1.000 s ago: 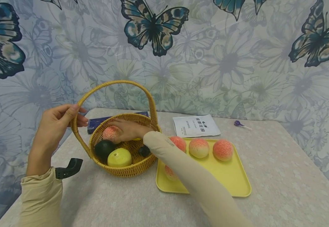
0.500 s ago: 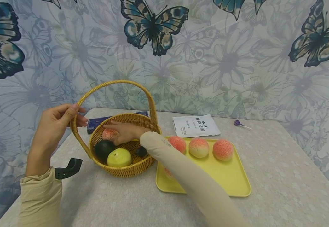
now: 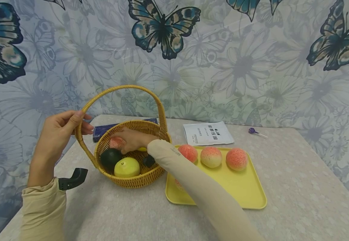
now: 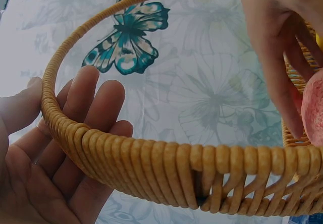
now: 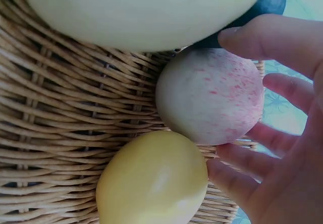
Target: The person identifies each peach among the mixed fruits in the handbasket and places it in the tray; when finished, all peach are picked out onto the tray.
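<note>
On the left of the table stands a wicker basket [image 3: 138,182] with a tall handle [image 3: 126,87]. My left hand [image 3: 57,134] holds the handle's left side, thumb outside and fingers curled behind it. My right hand [image 3: 133,139] reaches into the basket and grips a pink-speckled peach [image 3: 117,143], fingers and thumb around it, as the right wrist view shows. Beside the peach lie a dark green avocado-like fruit [image 3: 110,159], a pale yellow-green round fruit [image 3: 127,167] and a smooth yellow lemon-like fruit [image 5: 154,181], which my right hand mostly covers in the head view.
To the basket's right lies a yellow tray [image 3: 237,190] with several peaches [image 3: 211,157]; my right forearm crosses over it. A dark blue box [image 3: 102,131] sits behind the basket. Farther back are a white printed packet [image 3: 208,133] and a purple lollipop [image 3: 252,131].
The right hand's fingers have bent down around the peach inside the basket, and the forearm has shifted slightly left. The left hand and the basket stay put.
</note>
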`<action>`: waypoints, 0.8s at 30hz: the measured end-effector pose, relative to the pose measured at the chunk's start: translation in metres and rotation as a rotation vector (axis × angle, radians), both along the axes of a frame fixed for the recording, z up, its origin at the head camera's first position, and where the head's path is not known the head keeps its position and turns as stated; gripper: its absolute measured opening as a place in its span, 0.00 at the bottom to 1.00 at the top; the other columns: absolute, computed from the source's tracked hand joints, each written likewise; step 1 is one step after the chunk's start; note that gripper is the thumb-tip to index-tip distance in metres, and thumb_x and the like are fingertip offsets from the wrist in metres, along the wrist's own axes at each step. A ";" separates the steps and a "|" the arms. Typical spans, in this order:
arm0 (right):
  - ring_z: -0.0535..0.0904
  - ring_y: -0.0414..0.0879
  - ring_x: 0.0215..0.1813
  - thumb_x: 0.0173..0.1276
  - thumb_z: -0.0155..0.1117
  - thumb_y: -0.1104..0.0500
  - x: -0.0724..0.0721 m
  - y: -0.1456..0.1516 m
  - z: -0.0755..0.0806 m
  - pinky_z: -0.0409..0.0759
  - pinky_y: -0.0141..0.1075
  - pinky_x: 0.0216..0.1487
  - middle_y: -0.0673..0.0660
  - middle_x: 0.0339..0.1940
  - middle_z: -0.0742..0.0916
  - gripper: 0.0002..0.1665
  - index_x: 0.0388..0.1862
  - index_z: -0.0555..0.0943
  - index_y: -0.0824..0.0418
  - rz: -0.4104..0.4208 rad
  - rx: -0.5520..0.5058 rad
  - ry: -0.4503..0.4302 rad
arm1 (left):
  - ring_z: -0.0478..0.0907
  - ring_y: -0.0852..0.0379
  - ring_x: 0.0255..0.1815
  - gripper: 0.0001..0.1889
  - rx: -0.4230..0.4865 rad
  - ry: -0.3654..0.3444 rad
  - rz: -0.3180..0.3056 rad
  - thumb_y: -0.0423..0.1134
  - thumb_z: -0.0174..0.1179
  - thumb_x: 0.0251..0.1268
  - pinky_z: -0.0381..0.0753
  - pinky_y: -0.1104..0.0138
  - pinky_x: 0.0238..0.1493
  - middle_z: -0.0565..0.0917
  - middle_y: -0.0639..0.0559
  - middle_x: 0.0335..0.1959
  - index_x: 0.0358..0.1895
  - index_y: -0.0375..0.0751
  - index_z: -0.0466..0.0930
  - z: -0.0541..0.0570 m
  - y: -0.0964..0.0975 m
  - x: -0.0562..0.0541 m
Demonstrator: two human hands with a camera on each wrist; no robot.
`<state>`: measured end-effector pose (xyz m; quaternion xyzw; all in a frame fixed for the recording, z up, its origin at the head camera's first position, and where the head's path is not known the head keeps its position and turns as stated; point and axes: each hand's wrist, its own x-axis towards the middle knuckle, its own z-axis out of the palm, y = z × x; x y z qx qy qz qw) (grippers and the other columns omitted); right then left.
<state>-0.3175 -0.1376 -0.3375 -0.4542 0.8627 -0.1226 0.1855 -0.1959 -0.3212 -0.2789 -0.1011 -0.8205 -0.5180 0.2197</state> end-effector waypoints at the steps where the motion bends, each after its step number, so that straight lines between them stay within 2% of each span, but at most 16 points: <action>1: 0.70 0.41 0.54 0.65 0.65 0.54 0.000 0.000 0.000 0.72 0.30 0.50 0.53 0.67 0.65 0.43 0.76 0.58 0.46 -0.009 -0.014 -0.009 | 0.85 0.60 0.27 0.16 0.000 0.000 0.000 0.44 0.50 0.74 0.82 0.75 0.34 0.86 0.54 0.24 0.43 0.34 0.81 0.000 0.000 0.000; 3: 0.69 0.41 0.48 0.65 0.64 0.54 -0.001 0.003 0.000 0.71 0.29 0.44 0.53 0.61 0.66 0.41 0.75 0.59 0.47 -0.027 -0.036 -0.040 | 0.85 0.60 0.26 0.16 0.008 0.001 -0.006 0.44 0.51 0.74 0.82 0.75 0.34 0.86 0.53 0.24 0.43 0.34 0.81 0.000 0.000 0.000; 7: 0.69 0.43 0.48 0.65 0.64 0.50 -0.003 0.007 -0.001 0.71 0.30 0.45 0.53 0.54 0.65 0.40 0.75 0.60 0.48 -0.053 -0.049 -0.062 | 0.85 0.60 0.27 0.16 -0.012 0.001 0.006 0.44 0.50 0.74 0.82 0.75 0.34 0.86 0.54 0.24 0.43 0.34 0.81 -0.001 0.000 -0.001; 12: 0.70 0.43 0.59 0.63 0.67 0.51 -0.007 0.009 -0.002 0.72 0.32 0.55 0.52 0.63 0.70 0.36 0.69 0.66 0.50 -0.051 -0.083 -0.028 | 0.85 0.60 0.27 0.16 -0.016 -0.007 0.013 0.45 0.50 0.74 0.82 0.75 0.34 0.86 0.54 0.24 0.44 0.34 0.81 -0.001 0.000 -0.001; 14: 0.70 0.43 0.61 0.63 0.68 0.52 -0.008 0.009 -0.003 0.72 0.32 0.56 0.51 0.64 0.72 0.35 0.67 0.66 0.51 -0.051 -0.102 -0.031 | 0.85 0.60 0.27 0.16 -0.009 -0.009 0.009 0.45 0.50 0.74 0.82 0.75 0.34 0.86 0.54 0.24 0.43 0.34 0.81 -0.001 -0.001 -0.001; 20: 0.74 0.42 0.48 0.63 0.68 0.55 -0.011 0.013 -0.004 0.73 0.28 0.44 0.52 0.53 0.76 0.33 0.62 0.64 0.55 -0.087 -0.151 -0.085 | 0.85 0.60 0.27 0.17 -0.014 -0.011 0.012 0.45 0.50 0.74 0.81 0.76 0.36 0.86 0.54 0.24 0.44 0.34 0.81 0.000 -0.001 -0.001; 22: 0.74 0.42 0.47 0.63 0.69 0.55 -0.011 0.014 -0.005 0.73 0.28 0.43 0.53 0.51 0.76 0.33 0.62 0.63 0.56 -0.097 -0.160 -0.090 | 0.86 0.59 0.26 0.17 -0.013 -0.009 0.009 0.45 0.50 0.74 0.81 0.76 0.36 0.86 0.54 0.24 0.44 0.34 0.81 0.000 -0.001 -0.001; 24: 0.74 0.43 0.49 0.63 0.69 0.55 -0.013 0.015 -0.005 0.73 0.28 0.44 0.54 0.55 0.76 0.35 0.63 0.62 0.58 -0.106 -0.163 -0.087 | 0.86 0.59 0.26 0.16 -0.010 -0.007 0.006 0.44 0.50 0.74 0.81 0.76 0.36 0.86 0.54 0.24 0.44 0.34 0.81 -0.001 -0.001 -0.001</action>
